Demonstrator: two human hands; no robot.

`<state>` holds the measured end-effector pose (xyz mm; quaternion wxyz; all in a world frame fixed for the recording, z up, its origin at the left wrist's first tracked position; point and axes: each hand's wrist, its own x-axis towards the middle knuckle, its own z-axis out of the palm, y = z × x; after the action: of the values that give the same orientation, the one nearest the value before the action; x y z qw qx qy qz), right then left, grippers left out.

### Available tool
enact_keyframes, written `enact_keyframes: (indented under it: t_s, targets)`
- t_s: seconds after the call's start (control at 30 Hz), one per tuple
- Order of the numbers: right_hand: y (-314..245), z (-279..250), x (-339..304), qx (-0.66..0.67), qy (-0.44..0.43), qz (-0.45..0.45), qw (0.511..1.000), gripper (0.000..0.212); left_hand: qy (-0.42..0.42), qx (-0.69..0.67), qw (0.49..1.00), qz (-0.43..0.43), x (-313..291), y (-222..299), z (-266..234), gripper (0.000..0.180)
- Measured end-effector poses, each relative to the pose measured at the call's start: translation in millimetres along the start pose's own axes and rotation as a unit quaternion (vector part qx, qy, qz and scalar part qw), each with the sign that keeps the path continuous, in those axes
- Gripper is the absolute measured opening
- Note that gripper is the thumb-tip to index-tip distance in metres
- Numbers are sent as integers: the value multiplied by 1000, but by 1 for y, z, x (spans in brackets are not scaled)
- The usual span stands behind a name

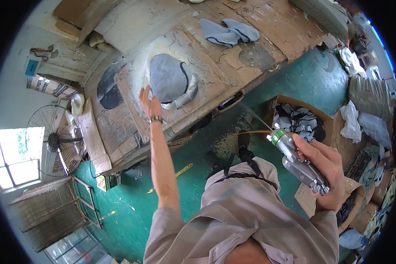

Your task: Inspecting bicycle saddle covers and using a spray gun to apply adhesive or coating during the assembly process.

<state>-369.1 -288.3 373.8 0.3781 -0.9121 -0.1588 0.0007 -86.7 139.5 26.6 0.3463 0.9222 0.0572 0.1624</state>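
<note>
My right hand (328,171) is wrapped round a metal spray gun (300,160) with a green ring near its nozzle. A thin streak of mist leaves the nozzle toward the workbench. My left hand (151,105), fingers stretched out and holding nothing, hovers at the left edge of a grey fabric piece (167,78); whether it touches the cloth I cannot tell. A dark line runs along the cloth's right side. The piece lies over a pale rounded form (188,97) on a board, with whitish residue around it.
More grey fabric pieces (229,33) with dark trim lie farther along the worn workbench (211,83). An open cardboard box (328,118) of grey and black cloth stands on the green floor to the right. At left are a fan (54,141) and a rack (81,198).
</note>
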Motion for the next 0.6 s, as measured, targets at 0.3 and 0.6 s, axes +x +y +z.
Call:
enact_keyframes:
  t_s: [0.3, 0.6]
  targets:
    - [-5, -1, 33, -7, 11, -81, 997, 66, 32, -172, 957, -233, -208, -65, -40, 28]
    - [-23, 7, 41, -82, 8, -89, 993, 63, 15, -126, 936, -329, -306, -135, -48, 30]
